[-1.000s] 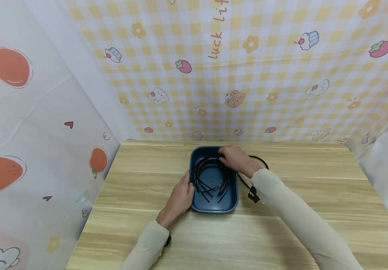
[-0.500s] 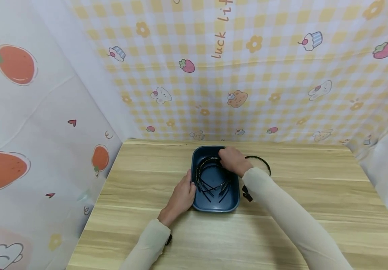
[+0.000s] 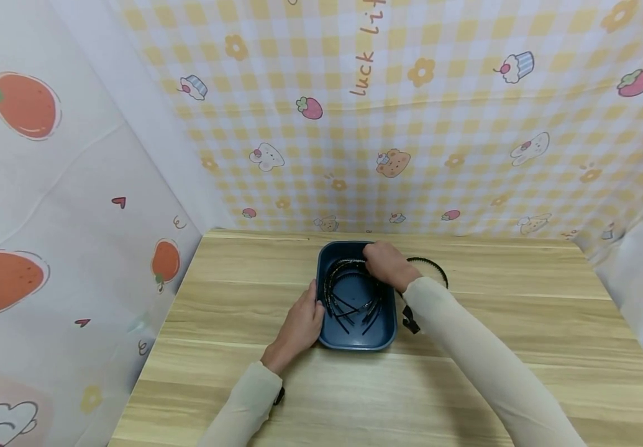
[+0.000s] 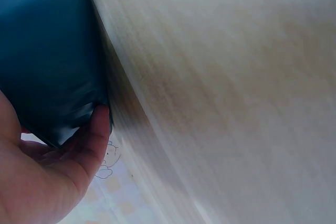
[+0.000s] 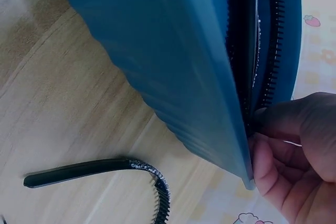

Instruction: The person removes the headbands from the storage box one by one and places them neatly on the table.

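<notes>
A deep blue plastic tub [image 3: 357,346] stands on the table, with several black toothed headbands [image 3: 329,282] lying inside, some flecked with glitter. My left hand [image 3: 299,320] holds the tub's left side. In the left wrist view its fingers [image 4: 100,121] bend against the tub's outer wall [image 4: 47,51]. My right hand [image 3: 385,264] reaches over the far right corner and pinches a black headband [image 5: 247,77] between thumb and fingers, close to the rim. Another headband [image 5: 79,173], partly glittery, lies on the table right of the tub, partly under my right forearm.
The wood-grain table [image 3: 215,279] meets a yellow-checked backdrop [image 3: 455,124] behind the tub. A white printed sheet [image 3: 75,186] rises along the left side. Black wrist straps show at both sleeves.
Over the last second my right forearm has shifted slightly left and covers more of the loose headband. Both hands keep their places at the tub; the view itself shifts slightly.
</notes>
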Available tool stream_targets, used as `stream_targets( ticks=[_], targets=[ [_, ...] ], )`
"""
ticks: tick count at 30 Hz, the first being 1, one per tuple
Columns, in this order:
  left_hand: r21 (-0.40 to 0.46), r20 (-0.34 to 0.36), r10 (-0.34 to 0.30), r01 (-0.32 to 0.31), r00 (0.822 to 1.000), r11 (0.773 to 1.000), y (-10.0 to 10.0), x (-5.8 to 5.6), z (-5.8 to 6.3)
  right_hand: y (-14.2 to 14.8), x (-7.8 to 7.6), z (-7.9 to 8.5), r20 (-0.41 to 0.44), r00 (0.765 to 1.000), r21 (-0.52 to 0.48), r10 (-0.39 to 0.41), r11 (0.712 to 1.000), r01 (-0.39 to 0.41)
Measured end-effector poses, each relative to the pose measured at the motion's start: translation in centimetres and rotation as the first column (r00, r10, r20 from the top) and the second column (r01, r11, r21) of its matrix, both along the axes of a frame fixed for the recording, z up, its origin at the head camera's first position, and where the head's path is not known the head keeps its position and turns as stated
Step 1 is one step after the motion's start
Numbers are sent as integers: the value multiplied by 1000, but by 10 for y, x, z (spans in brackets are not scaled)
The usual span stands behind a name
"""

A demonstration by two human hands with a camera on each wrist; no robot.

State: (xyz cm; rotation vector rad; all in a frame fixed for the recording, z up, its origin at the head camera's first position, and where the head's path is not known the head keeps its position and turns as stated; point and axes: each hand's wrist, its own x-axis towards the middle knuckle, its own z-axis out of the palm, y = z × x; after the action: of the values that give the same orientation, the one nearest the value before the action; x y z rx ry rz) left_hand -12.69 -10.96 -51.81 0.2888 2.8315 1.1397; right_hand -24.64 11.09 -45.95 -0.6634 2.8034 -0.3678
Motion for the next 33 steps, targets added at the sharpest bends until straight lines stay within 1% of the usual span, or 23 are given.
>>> stream_targets(
  ticks=[5, 11, 18, 20, 26, 33],
  targets=[
    [-5, -9, 1, -1, 1000, 1000, 1, -1, -1, 2, 1, 3, 2, 1000, -27, -3, 1000, 3],
    [-9, -11, 4, -4, 1000, 1000, 1, -1, -1, 7, 3, 8, -35, 999, -47, 6, 999, -8],
    [-2, 8, 17, -17, 1000, 1000, 1, 0, 0, 17, 1, 15, -61, 998, -88, 0, 996, -5],
    [3, 5, 15, -15, 1000, 1000, 1, 0, 0, 22, 1, 18, -69, 998, -99, -7, 995, 0],
    [8, 4, 17, -17, 1000, 1000, 3, 0, 1, 42, -1, 26, -157, 987, -121, -24, 993, 5],
    [-7, 8, 29, -29, 1000, 1000, 2, 0, 1, 73, 0, 32, -181, 980, -146, -83, 988, 57]
  ],
)
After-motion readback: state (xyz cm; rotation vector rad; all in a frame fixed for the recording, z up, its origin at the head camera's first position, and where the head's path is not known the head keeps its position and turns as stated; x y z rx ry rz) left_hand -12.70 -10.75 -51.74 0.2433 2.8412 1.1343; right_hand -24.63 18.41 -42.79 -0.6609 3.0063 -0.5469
